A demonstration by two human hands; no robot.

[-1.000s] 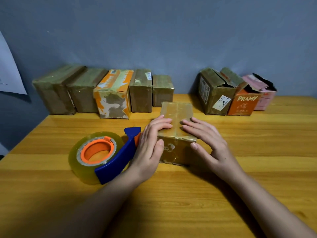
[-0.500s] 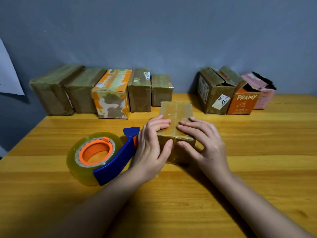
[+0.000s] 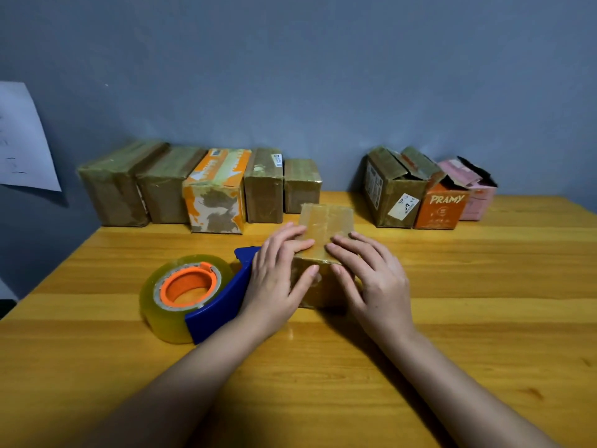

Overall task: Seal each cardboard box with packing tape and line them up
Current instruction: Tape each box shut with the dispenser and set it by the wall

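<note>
Mid-bench (image 3: 484, 318), taped box (image 3: 326, 227) under both hands. Left hand (image 3: 274, 279) fingers flat on top, thumb on near face; right hand (image 3: 371, 279) likewise, pressing, neither hand gripping. Tape dispenser (image 3: 193, 295) just left, touching left hand. Five sealed boxes (image 3: 206, 189) rowed at wall; three open boxes (image 3: 429, 192) right.

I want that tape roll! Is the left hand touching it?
Cannot tell. In the head view the left hand overlaps the tape dispenser's blue frame, hiding any contact or gap.
</note>
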